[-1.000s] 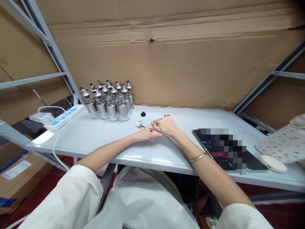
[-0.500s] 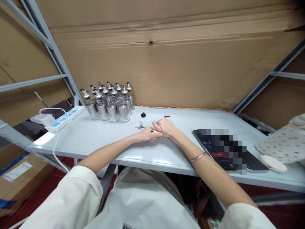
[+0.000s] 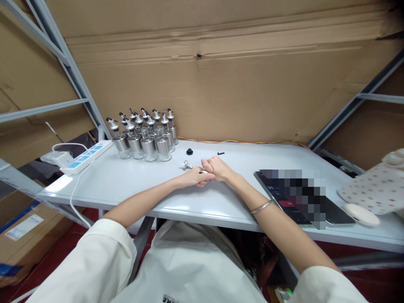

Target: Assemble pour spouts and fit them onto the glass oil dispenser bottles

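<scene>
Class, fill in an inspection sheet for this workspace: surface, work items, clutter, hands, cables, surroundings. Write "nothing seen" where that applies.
Surface: pale tabletop, glossy, with glare near its front edge.
Work items: clustered bottles, many with spouts; a loose silvery piece, black round piece and small black lever lie apart.
Clutter: dark-screened device, cream oval object and spotted item, all on the right.
Hands: left hand and right hand touching; what they hold is unclear.
Cables: white power strip; white cable over the edge; coloured wires along the back.
Surroundings: cardboard behind; grey metal frame.
</scene>
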Tool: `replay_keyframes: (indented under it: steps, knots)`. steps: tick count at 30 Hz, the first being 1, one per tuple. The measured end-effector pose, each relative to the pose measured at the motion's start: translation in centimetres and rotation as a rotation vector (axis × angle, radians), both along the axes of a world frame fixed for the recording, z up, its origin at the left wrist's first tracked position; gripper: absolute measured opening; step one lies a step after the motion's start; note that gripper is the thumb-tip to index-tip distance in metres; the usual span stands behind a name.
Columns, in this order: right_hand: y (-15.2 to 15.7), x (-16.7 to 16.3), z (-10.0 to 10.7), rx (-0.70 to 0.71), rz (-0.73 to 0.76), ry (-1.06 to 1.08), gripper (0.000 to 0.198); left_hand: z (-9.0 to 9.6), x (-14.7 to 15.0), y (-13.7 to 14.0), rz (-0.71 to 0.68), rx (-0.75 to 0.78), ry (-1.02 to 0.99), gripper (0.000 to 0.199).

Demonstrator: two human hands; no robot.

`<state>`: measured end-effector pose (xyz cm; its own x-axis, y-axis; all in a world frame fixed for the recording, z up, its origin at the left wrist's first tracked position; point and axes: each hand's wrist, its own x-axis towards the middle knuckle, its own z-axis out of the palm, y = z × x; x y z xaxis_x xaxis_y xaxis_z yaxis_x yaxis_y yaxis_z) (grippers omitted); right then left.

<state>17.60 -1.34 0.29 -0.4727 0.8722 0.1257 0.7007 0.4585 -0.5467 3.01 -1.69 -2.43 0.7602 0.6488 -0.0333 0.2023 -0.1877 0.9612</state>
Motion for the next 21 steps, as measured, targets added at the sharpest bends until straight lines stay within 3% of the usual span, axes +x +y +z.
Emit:
replay_keyframes:
  steps: [5, 9, 11, 14, 21]
  knots:
    - [1.0, 1.0, 0.1, -0.077, -0.061, 0.577, 0.064, -0.3, 0.7, -0.4, -0.005, 0.157, -0.045, 0.035]
    - [2.4, 2.3, -0.2, -0.128, -0.158, 0.721, 0.059, -0.3, 1.2, -0.6, 0.029, 0.072, -0.032, 0.037]
    - [3.3, 3.1, -0.6, -0.077, -0.296, 0.608, 0.054, -0.2, 1.2, -0.5, 0.051, 0.052, -0.045, 0.036]
    - [4.6, 4.7, -1.5, 0.049, -0.508, 0.278, 0.041, -0.3, 1.0, -0.4, 0.076, 0.032, -0.087, 0.034]
    - [6.3, 7.5, -3.7, 0.090, -0.590, 0.012, 0.021, -0.6, 0.9, -0.2, 0.120, 0.016, -0.127, 0.032]
